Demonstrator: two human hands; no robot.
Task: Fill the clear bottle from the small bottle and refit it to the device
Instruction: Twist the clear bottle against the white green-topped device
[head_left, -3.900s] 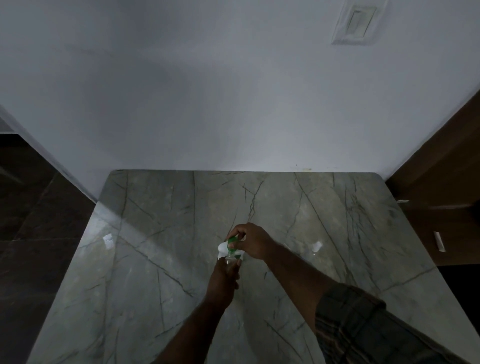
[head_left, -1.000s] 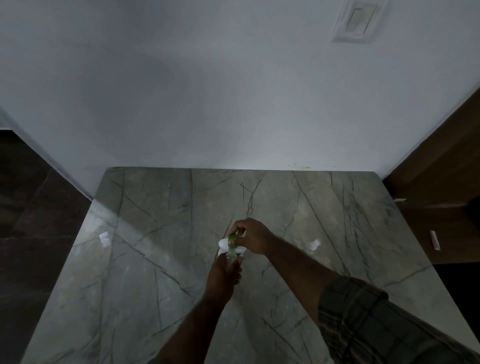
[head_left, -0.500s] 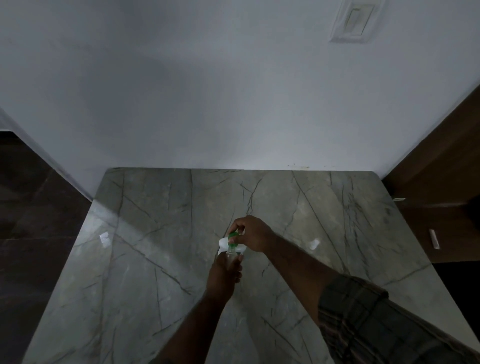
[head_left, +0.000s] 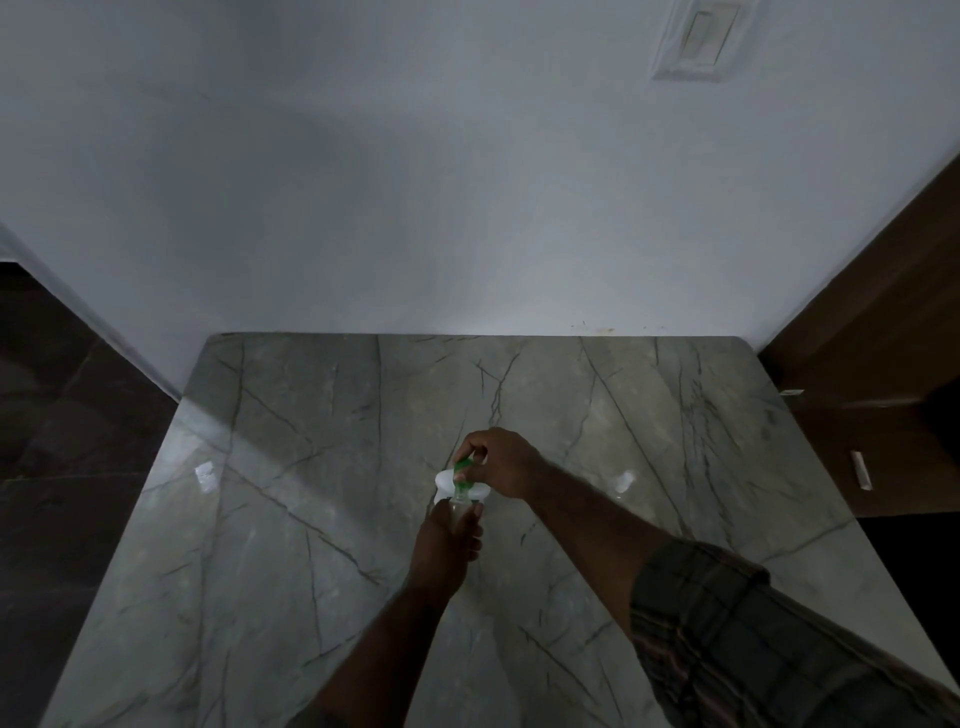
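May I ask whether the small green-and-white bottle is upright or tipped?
Tipped: the right hand holds the small green-and-white bottle slanted down onto the clear bottle gripped by the left hand.

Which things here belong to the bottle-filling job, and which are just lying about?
In the job:
clear bottle, gripped by the left hand
green-and-white piece, held over it by the right hand

Lying about:
white scrap, left on the marble top
small white thing, right
wall switch plate
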